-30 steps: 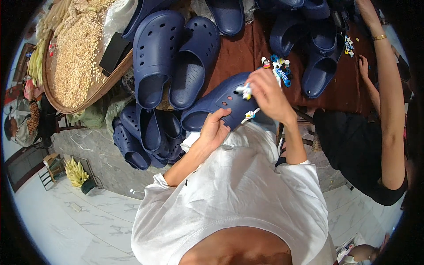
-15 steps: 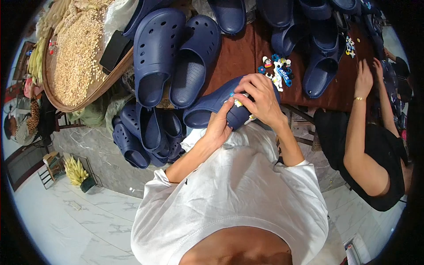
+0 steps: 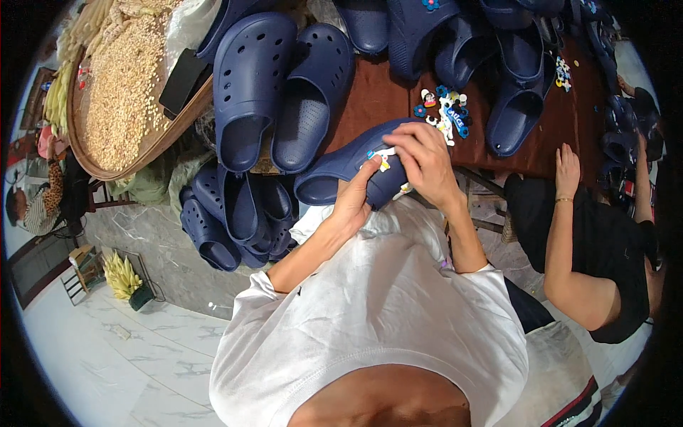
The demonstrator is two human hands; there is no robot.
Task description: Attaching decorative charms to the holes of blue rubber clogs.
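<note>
The left hand (image 3: 353, 201) grips a blue clog (image 3: 341, 171) from below, fingers curled around it. The right hand (image 3: 423, 162) pinches a small charm (image 3: 382, 155) on the clog's top. Beyond the fingers lie loose charms (image 3: 445, 114). Far left, a round basket (image 3: 153, 142) holds grain (image 3: 121, 92).

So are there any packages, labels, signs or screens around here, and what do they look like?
Phone: a flat black rectangle with a dark screen, lying on the round tray of grain at upper left.
Clear plastic bag: crumpled, whitish, just above the phone.
No labels or signs can be made out.
</note>
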